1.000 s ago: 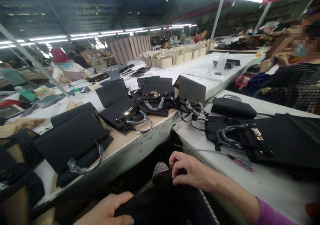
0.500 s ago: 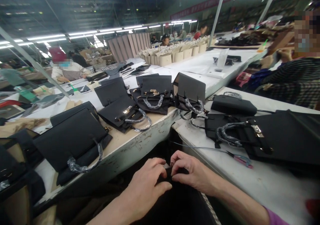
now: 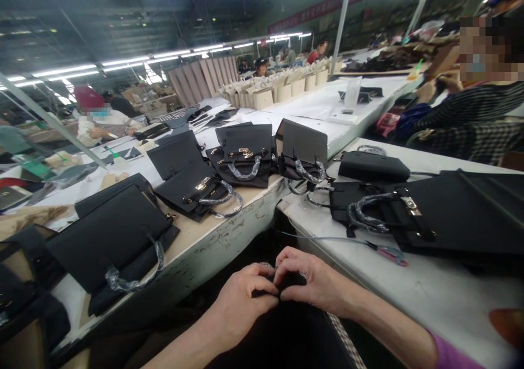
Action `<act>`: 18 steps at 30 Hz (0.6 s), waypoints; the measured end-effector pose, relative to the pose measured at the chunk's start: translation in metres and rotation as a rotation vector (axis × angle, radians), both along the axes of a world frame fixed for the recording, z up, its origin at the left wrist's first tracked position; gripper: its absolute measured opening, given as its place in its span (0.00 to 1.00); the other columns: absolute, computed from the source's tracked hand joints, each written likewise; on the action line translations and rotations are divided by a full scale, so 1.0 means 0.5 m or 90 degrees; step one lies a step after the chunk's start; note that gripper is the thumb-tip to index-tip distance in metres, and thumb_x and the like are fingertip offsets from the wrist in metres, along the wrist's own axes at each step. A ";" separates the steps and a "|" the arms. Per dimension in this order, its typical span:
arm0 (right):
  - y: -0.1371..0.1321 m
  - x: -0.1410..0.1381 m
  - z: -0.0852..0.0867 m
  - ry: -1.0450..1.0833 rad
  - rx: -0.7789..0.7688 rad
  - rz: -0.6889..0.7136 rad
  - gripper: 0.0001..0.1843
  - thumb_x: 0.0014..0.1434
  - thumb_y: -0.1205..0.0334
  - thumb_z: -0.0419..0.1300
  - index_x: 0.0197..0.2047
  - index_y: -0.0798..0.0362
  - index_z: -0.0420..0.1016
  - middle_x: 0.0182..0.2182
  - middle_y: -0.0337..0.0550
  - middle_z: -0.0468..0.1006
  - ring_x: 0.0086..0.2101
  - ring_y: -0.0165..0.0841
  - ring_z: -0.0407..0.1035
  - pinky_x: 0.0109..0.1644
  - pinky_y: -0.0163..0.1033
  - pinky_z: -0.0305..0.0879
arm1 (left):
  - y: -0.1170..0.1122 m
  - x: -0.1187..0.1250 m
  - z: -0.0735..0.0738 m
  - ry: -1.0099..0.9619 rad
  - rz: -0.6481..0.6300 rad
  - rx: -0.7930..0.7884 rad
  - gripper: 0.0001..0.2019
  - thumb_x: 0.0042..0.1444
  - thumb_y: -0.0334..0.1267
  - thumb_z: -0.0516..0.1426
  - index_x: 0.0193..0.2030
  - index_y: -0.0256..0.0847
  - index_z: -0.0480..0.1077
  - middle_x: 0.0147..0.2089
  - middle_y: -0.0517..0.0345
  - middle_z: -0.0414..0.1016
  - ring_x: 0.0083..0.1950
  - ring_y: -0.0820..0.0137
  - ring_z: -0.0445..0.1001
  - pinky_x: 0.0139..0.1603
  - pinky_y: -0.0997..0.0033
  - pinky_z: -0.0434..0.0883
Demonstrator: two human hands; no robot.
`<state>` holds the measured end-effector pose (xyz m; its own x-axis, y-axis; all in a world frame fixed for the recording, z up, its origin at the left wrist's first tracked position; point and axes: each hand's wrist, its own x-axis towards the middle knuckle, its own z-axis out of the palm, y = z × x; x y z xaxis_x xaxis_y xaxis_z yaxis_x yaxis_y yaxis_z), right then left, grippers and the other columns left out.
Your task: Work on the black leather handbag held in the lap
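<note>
Low in front of me, my left hand (image 3: pixel 241 298) and my right hand (image 3: pixel 313 279) meet at their fingertips. The left thumb and fingers are drawn together in a pinch. Curled in from the other side, the right fingers also close towards their thumb. Whatever lies between the fingertips is too small and dark to make out. Beneath both hands spreads a black surface (image 3: pixel 286 339) in my lap, with a checked edge (image 3: pixel 346 339) on its right. Just right of my hands, a pink-handled tool (image 3: pixel 391 255) rests on the white table (image 3: pixel 442 298).
Black handbags (image 3: pixel 114 238) with plastic-wrapped handles line the left table. A large black bag (image 3: pixel 462 210) and a small black bag (image 3: pixel 372 166) lie on the right table. A dark gap separates the tables. A co-worker in a striped sleeve (image 3: pixel 458 104) sits at right.
The view has turned slightly right, so the surroundings shift left. My left fingertips have drawn closer to their thumb and to the right hand.
</note>
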<state>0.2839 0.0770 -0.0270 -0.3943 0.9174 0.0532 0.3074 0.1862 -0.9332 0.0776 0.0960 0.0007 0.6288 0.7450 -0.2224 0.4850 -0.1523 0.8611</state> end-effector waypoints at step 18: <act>0.015 -0.027 -0.009 -0.025 -0.018 -0.045 0.07 0.54 0.73 0.63 0.27 0.54 0.76 0.36 0.39 0.81 0.38 0.34 0.74 0.44 0.36 0.65 | 0.006 -0.038 -0.019 0.033 0.144 -0.080 0.05 0.50 0.32 0.59 0.36 0.40 0.69 0.31 0.63 0.76 0.34 0.69 0.72 0.35 0.72 0.64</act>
